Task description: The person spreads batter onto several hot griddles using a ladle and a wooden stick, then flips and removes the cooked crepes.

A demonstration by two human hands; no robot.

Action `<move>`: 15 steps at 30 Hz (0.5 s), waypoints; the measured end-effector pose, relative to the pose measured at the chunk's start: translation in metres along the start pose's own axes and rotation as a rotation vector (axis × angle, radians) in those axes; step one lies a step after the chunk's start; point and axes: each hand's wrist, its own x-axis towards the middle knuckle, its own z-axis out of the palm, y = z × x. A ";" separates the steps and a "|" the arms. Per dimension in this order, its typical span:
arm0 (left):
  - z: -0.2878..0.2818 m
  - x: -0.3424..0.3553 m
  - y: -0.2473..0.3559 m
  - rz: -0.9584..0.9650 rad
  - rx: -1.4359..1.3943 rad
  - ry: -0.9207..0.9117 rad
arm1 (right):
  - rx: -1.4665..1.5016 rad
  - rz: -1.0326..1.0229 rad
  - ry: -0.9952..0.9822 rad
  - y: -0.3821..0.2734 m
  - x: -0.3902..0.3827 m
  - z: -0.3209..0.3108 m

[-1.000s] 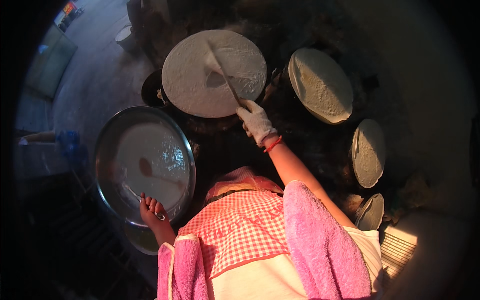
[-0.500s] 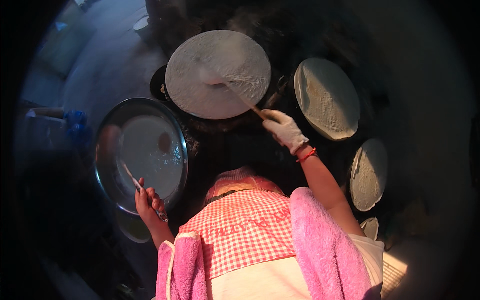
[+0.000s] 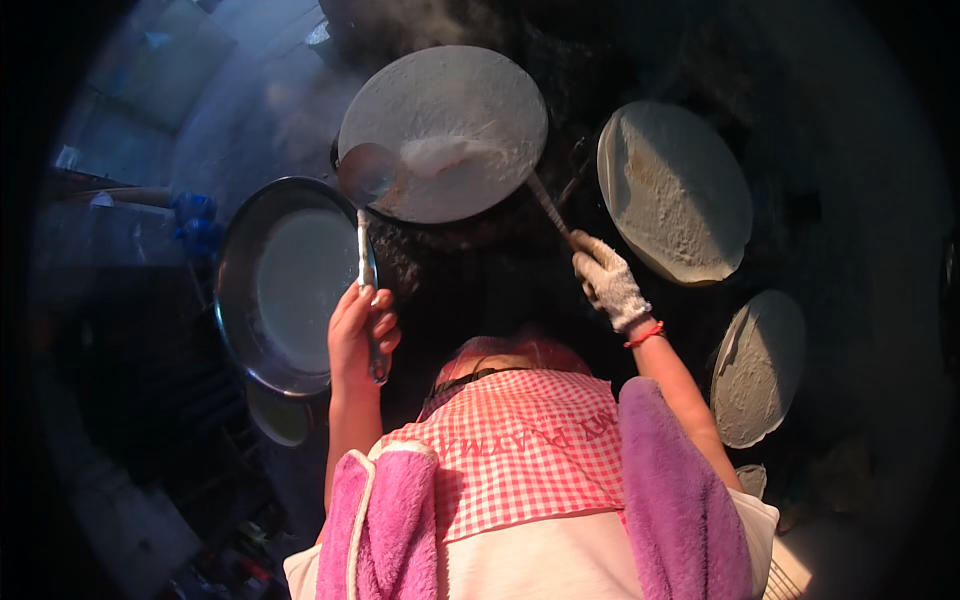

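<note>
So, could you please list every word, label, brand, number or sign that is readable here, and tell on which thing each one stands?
Apron: a row of dark letters across the red-and-white checks; I do not copy out the wording.
Ladle in the left hand, and basin: no lettering visible.
Blue thing at far left: too small and blurred to tell.

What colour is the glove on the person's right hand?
The glove is off-white, seen in the head view.
</note>
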 end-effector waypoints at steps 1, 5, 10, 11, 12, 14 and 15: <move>0.012 0.002 -0.006 -0.012 0.020 -0.008 | 0.085 -0.021 0.071 0.005 0.004 0.012; 0.040 0.012 -0.015 -0.051 0.033 -0.077 | 0.070 -0.046 -0.128 -0.006 0.020 0.085; 0.025 0.032 0.034 -0.474 -0.894 -0.276 | 0.149 0.011 -0.209 -0.025 0.007 0.101; 0.013 0.022 0.048 -0.514 -1.004 -0.305 | 0.149 -0.014 -0.171 -0.024 -0.004 0.097; 0.010 0.010 0.061 -0.559 -1.121 -0.345 | 0.191 -0.010 -0.115 -0.025 -0.014 0.089; -0.015 -0.007 0.062 -0.424 -0.950 -0.500 | 0.265 -0.057 0.171 -0.002 -0.005 0.081; -0.027 -0.015 0.063 -0.322 -0.803 -0.515 | 0.242 -0.035 0.188 -0.004 -0.003 0.082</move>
